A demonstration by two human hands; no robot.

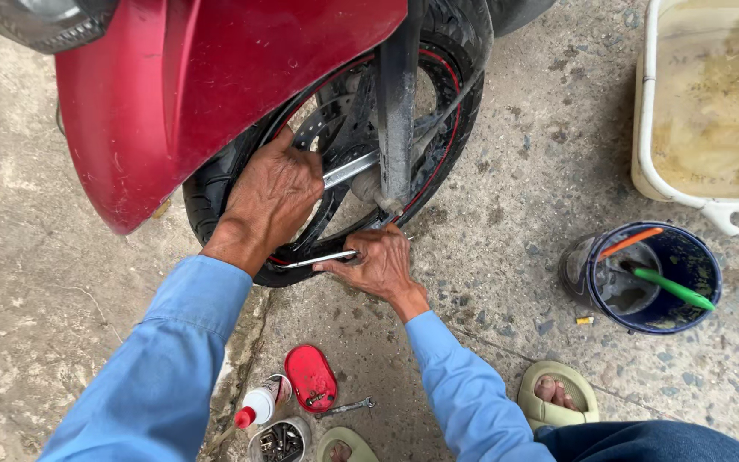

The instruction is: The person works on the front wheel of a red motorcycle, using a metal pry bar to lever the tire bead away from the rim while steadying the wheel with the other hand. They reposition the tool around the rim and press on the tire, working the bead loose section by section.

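**Spanner worked at the front wheel hub**

The left hand (274,198) is pressed flat against the spokes of the front wheel (446,103), fingers spread wide over the rim, bracing it beneath the red fender (164,103). Just below and to its right, the right hand (378,263) is closed around a silver spanner (314,259), whose shaft is laid across the lower rim towards the left hand's wrist. Its working end is hidden behind the fingers, near the foot of the fork leg (397,111).

The step in hand is judged to be the turning of a fastener low on the fork or axle. A firm, steady pull on the spanner would be called for next, with the wheel kept from rolling by the braced palm.

Behind both hands, on the concrete floor (489,257), a red lid (310,377), a small white bottle (260,402), a tin of screws (279,441) and 1 spare spanner (348,406) are laid out. Well off to the right of the right hand, a blue bucket (653,275) and a white basin (643,128) are seen.
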